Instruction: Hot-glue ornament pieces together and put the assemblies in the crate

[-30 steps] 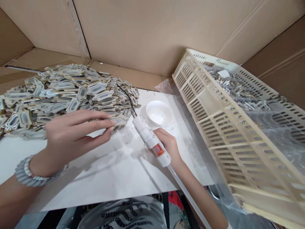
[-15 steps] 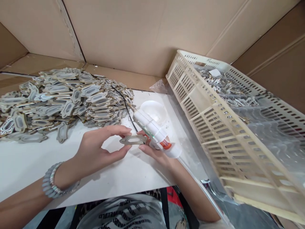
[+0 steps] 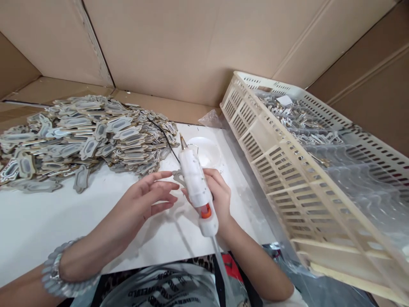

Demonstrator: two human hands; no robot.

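Note:
My right hand (image 3: 220,197) grips a white hot-glue gun (image 3: 196,187) with an orange trigger, its nozzle pointing up and away from me. A flat grey-and-tan ornate cut-out piece (image 3: 177,175) shows just left of the gun, partly hidden behind it, close to my right fingers. My left hand (image 3: 143,204) hovers over the white table (image 3: 47,213) with fingers spread, its fingertips right beside that piece. I cannot tell which hand bears the piece.
A big pile of the same cut-out pieces (image 3: 79,136) covers the table's far left. A small white bowl (image 3: 209,150) sits behind the gun. A tilted cream slotted crate (image 3: 275,145) lined with clear plastic holds more pieces at right. Cardboard walls surround the table.
My left hand took a piece from the pile and brought it toward me. My right hand lifted the glue gun off the table and turned its nozzle upward. My left fingers have spread.

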